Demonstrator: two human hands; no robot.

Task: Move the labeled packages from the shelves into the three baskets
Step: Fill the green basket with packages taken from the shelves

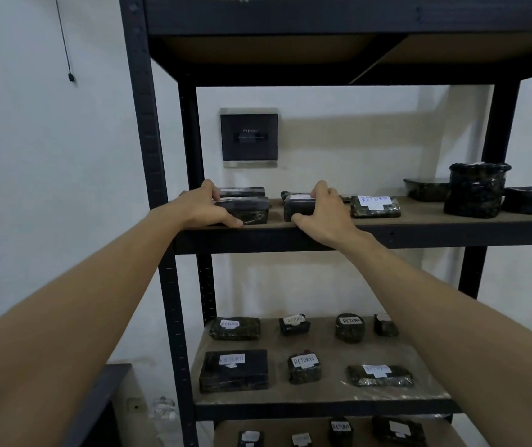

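Observation:
On the upper shelf (419, 221) my left hand (205, 208) grips a dark wrapped package (251, 211) at the shelf's left front, fingers over its top and thumb at its front. My right hand (322, 211) grips a second dark package (297, 209) just to the right, its white label partly hidden by my fingers. Behind the left one lies another flat package (242, 191). A package labeled RETURN (375, 206) sits right of my right hand. No basket is in view.
Taller black wrapped containers (476, 190) stand at the upper shelf's right end. The middle shelf (322, 398) holds several RETURN packages, and more lie on the shelf below. Dark uprights (148, 156) frame the rack. A black wall panel (249, 137) hangs behind.

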